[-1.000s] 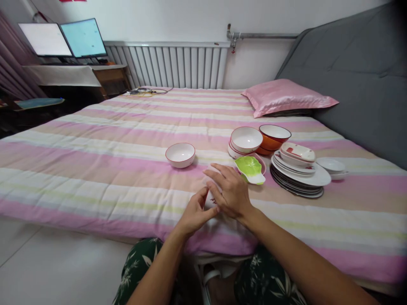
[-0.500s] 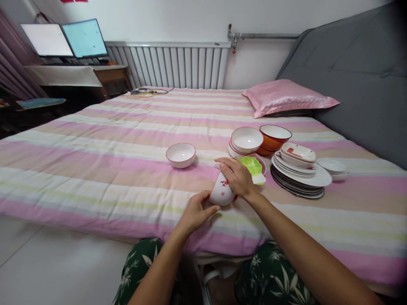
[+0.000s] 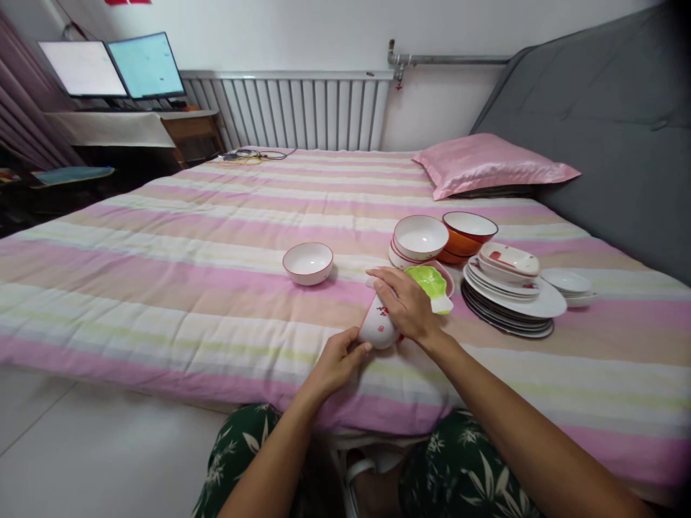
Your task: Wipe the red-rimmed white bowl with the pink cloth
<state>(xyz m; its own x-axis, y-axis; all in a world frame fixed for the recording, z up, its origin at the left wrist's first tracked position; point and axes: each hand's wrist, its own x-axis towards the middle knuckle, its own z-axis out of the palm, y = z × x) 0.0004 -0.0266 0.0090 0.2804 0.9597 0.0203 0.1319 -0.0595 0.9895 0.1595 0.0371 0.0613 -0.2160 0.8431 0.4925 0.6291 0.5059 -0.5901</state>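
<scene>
A white bowl with a red flower print is tipped on its side, close to the near edge of the bed. My left hand grips its lower rim between thumb and fingers. Across the upper outside of the bowl, my right hand is wrapped with its fingers together, covering part of the print. A small pale bit shows by the right fingertips; I cannot tell what it is. Just behind the right hand lies a green leaf-shaped dish. Another red-rimmed white bowl stands upright, farther back to the left.
Stacked red-rimmed bowls stand beside orange bowls. To the right are piled plates topped by rectangular dishes, and small white dishes. A pink pillow and cables lie on the striped bedspread.
Both hands and the tipped bowl have shifted very slightly to the right, as has the whole view. The left fingers sit a little closer around the rim.
</scene>
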